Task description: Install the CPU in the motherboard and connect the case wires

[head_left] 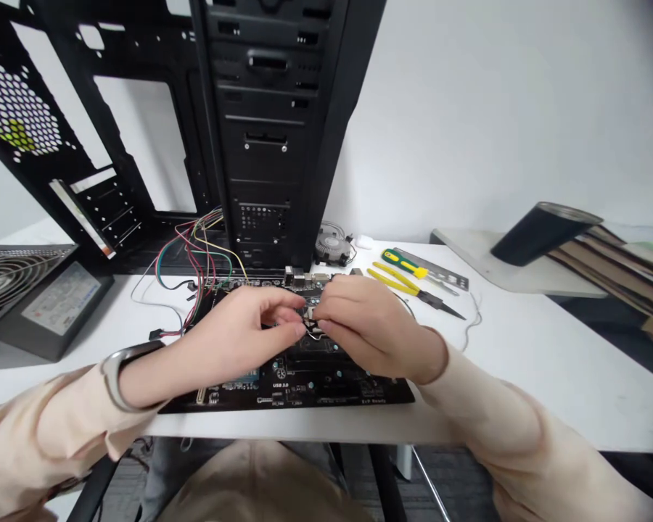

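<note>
A black motherboard (305,391) lies flat on the white table, with "USB 3.0" printed near its front edge. Both my hands meet over its middle, close to a pale socket area. My right hand (370,326) is closed, its thumb and fingers pinched together at a small dark and metallic part. From the other side my left hand (250,322) reaches to the same spot, thumb and fingertips drawn together around it. The fingers largely hide this small part, so its kind cannot be made out. A thin metal wire curves just below the fingertips.
Behind the board stands an open black computer case (272,145), with colored cables (196,254) hanging from it. A power supply (54,304) sits at left. To the right lie yellow-handled pliers (400,279), a green-yellow screwdriver (405,262) and a metal strip (451,275). A fan cooler (331,246) stands behind.
</note>
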`<action>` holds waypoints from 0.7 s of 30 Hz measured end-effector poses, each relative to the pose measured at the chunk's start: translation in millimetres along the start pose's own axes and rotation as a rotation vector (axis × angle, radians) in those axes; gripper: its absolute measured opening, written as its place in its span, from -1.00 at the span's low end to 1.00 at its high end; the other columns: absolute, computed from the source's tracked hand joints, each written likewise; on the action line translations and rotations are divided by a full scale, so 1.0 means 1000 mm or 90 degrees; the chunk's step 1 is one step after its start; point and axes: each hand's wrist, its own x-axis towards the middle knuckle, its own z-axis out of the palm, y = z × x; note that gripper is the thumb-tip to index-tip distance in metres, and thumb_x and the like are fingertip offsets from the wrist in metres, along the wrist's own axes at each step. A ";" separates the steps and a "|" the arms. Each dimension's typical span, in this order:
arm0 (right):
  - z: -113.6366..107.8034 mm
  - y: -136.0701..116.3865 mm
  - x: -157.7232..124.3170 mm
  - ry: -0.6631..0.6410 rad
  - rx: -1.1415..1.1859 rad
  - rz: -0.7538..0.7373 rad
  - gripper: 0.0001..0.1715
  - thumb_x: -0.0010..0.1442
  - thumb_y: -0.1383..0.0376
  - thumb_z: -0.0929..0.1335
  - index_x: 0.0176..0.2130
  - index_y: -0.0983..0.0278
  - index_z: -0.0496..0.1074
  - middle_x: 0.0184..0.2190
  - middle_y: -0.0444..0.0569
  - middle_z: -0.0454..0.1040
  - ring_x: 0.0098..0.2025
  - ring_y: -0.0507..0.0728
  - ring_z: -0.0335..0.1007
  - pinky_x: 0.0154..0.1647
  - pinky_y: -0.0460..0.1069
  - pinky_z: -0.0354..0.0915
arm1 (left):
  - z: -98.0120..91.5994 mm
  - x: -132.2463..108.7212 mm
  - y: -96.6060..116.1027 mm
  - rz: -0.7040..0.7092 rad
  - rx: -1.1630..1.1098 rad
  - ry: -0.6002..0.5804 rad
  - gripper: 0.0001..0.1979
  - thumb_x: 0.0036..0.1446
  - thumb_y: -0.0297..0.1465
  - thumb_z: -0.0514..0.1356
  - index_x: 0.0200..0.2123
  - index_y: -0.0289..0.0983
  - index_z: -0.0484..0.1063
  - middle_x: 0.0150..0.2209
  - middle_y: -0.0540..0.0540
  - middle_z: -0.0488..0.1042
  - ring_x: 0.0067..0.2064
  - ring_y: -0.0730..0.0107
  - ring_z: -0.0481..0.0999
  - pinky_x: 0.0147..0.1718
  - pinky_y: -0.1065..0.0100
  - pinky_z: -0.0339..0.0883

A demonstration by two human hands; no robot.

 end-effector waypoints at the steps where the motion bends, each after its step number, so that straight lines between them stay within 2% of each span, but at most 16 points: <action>1: 0.002 -0.002 0.000 -0.006 0.011 0.002 -0.70 0.28 0.41 0.16 -0.42 0.30 0.37 -0.52 -0.05 0.37 -0.45 0.07 0.18 -0.43 -0.02 0.10 | -0.001 0.002 0.000 -0.013 -0.041 -0.023 -0.75 0.07 -0.31 0.15 -0.22 -0.30 0.49 -0.41 0.01 0.54 -0.38 0.42 0.50 -0.39 0.41 0.35; 3: 0.006 -0.004 -0.001 -0.018 0.025 0.010 -0.68 0.27 0.41 0.16 -0.45 0.30 0.36 -0.53 -0.05 0.36 -0.46 0.06 0.17 -0.43 -0.03 0.12 | 0.000 0.004 0.000 -0.035 -0.097 -0.050 -0.78 0.04 -0.31 0.17 -0.28 -0.32 0.49 -0.53 0.07 0.45 -0.51 0.51 0.38 -0.52 0.46 0.23; 5: 0.010 -0.005 -0.001 -0.028 0.037 0.017 -0.68 0.25 0.42 0.17 -0.47 0.30 0.35 -0.55 -0.06 0.36 -0.47 0.06 0.17 -0.43 -0.03 0.14 | 0.001 0.005 -0.002 -0.052 -0.123 -0.050 -0.79 0.00 -0.33 0.20 -0.31 -0.33 0.49 -0.57 0.11 0.40 -0.55 0.55 0.31 -0.55 0.48 0.16; 8: 0.017 -0.004 -0.001 -0.014 0.050 0.023 -0.72 0.21 0.44 0.20 -0.48 0.32 0.38 -0.55 -0.06 0.39 -0.48 0.06 0.21 -0.40 -0.03 0.19 | 0.003 0.009 -0.008 -0.057 -0.103 -0.033 -0.79 -0.06 -0.34 0.24 -0.32 -0.33 0.48 -0.54 0.08 0.46 -0.52 0.52 0.34 -0.52 0.46 0.17; 13: 0.026 0.001 -0.003 0.072 0.058 0.041 -0.85 0.22 0.41 0.28 -0.36 0.32 0.44 -0.47 -0.03 0.48 -0.42 0.07 0.31 -0.36 -0.03 0.25 | 0.001 0.013 -0.020 -0.078 -0.069 -0.007 -0.82 -0.08 -0.43 0.21 -0.33 -0.32 0.50 -0.50 0.05 0.51 -0.46 0.48 0.39 -0.45 0.45 0.21; 17: 0.033 0.006 -0.003 0.107 0.033 -0.004 -0.90 0.24 0.39 0.30 -0.29 0.31 0.44 -0.40 -0.01 0.52 -0.35 0.09 0.36 -0.28 0.01 0.27 | -0.001 0.013 -0.018 -0.111 -0.104 -0.068 -0.95 -0.13 -0.46 0.23 -0.49 -0.32 0.48 -0.60 0.10 0.41 -0.54 0.56 0.32 -0.53 0.51 0.18; 21: 0.034 0.008 -0.003 0.145 0.023 -0.050 -0.91 0.26 0.39 0.30 -0.27 0.29 0.42 -0.39 -0.01 0.52 -0.34 0.09 0.35 -0.27 0.02 0.27 | -0.001 0.013 -0.016 -0.187 -0.186 -0.140 -0.87 -0.08 -0.34 0.22 -0.52 -0.31 0.45 -0.53 0.01 0.49 -0.49 0.46 0.46 -0.59 0.50 0.29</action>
